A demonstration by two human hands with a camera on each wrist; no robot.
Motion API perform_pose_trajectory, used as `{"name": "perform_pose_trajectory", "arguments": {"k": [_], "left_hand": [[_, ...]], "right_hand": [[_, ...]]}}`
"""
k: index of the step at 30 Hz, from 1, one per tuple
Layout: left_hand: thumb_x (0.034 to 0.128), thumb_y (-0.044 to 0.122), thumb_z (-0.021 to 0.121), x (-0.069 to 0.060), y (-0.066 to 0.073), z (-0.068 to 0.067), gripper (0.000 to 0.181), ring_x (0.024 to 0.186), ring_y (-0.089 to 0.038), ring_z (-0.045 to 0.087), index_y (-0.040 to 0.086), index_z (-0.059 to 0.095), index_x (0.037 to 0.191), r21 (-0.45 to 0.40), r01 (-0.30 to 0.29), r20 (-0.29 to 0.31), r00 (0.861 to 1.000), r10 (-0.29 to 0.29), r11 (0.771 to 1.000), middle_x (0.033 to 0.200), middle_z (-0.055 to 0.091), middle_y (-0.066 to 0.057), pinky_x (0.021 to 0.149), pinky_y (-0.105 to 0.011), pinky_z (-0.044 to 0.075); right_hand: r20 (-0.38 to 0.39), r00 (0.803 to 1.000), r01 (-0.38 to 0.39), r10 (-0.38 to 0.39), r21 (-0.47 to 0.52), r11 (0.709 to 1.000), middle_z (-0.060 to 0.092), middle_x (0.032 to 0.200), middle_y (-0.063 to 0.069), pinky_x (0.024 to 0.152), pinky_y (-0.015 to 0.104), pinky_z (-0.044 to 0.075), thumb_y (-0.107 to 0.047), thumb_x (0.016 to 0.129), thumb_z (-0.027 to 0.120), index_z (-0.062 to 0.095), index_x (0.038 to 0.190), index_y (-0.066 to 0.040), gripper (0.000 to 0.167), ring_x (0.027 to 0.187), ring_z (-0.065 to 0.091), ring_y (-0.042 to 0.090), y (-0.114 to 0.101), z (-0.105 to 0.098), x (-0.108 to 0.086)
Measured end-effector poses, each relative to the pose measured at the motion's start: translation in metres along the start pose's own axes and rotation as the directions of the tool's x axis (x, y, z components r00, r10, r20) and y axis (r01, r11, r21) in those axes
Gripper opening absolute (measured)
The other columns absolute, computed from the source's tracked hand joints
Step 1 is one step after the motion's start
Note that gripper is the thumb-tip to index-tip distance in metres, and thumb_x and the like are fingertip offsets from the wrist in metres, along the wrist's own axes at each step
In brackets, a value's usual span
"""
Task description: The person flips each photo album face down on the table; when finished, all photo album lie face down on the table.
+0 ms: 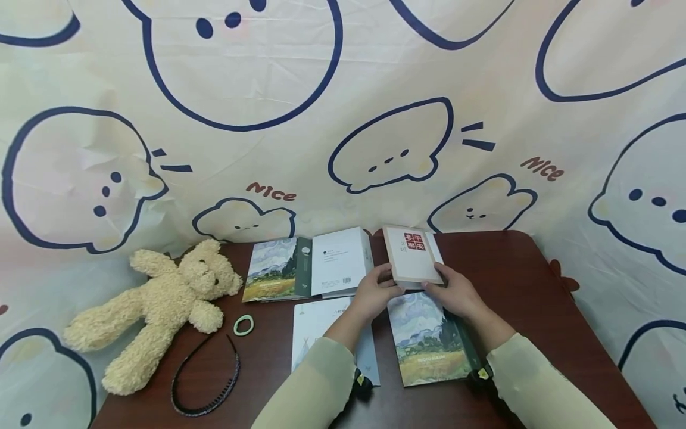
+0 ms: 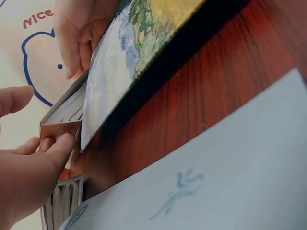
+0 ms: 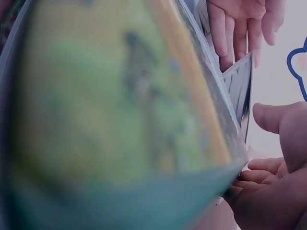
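Observation:
Both hands hold a small, thick white book (image 1: 411, 256) with red square lettering at the back of the table. My left hand (image 1: 373, 293) holds its lower left edge; my right hand (image 1: 455, 292) is at its lower right corner. In the left wrist view, the fingers of the left hand (image 2: 29, 177) touch a brown corner and the thumb stands apart. The right wrist view has the right hand (image 3: 280, 177) with curled fingers by the book edges. Just below lies a book with a landscape-painting cover (image 1: 429, 339), large and blurred in the right wrist view.
Left of the hands are an opened-out painting-cover book (image 1: 276, 268) with its white back (image 1: 340, 262), and a pale booklet (image 1: 316, 319). Farther left lie a teddy bear (image 1: 166, 298), a green ring (image 1: 243, 325) and a dark headband (image 1: 179, 381). A printed cloth (image 1: 300, 149) hangs behind the table (image 1: 536, 310).

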State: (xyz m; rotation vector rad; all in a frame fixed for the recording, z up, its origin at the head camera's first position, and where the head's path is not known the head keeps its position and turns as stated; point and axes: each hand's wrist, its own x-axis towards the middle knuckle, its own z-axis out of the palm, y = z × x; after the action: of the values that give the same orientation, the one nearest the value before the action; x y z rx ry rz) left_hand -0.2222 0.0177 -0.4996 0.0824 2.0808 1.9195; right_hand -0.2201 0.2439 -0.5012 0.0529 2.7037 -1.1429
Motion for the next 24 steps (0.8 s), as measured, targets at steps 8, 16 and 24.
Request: {"name": "perform_pose_trajectory", "arguments": {"k": [8,16,24], "left_hand": [[0.0944,0.015,0.074,-0.004,0.006,-0.005,0.067,0.134,-0.027,0.058,0.013,0.046,0.155,-0.013,-0.028,0.018,0.999,0.028,1.0,0.151,0.05,-0.011,0.101,-0.038,0.055],[0.0937,0.019,0.076,-0.006,0.011,-0.01,0.067,0.134,-0.026,0.058,0.017,0.047,0.155,-0.042,-0.04,0.048,0.998,0.042,0.998,0.15,0.051,-0.009,0.1,-0.038,0.055],[0.0952,0.018,0.074,-0.008,0.017,-0.011,0.066,0.135,-0.026,0.057,0.022,0.047,0.155,-0.044,-0.058,0.058,0.996,0.061,0.997,0.156,0.045,-0.009,0.101,-0.04,0.054]], "right_hand": [[-0.004,1.0,-0.007,0.007,0.04,0.999,0.034,0.162,0.028,0.111,0.067,0.038,-0.045,0.103,0.063,0.029,0.163,-0.004,0.08,0.145,0.038,0.049,-0.004,0.004,0.002],[0.004,1.0,-0.007,0.006,0.05,0.999,0.034,0.163,0.026,0.111,0.067,0.037,-0.044,0.103,0.062,0.031,0.164,-0.01,0.076,0.145,0.039,0.048,-0.005,0.006,0.003],[0.018,0.999,0.027,-0.029,0.074,0.997,0.032,0.165,0.023,0.11,0.069,0.038,-0.044,0.105,0.059,0.033,0.164,-0.015,0.071,0.143,0.041,0.048,-0.006,0.006,0.002]]}}
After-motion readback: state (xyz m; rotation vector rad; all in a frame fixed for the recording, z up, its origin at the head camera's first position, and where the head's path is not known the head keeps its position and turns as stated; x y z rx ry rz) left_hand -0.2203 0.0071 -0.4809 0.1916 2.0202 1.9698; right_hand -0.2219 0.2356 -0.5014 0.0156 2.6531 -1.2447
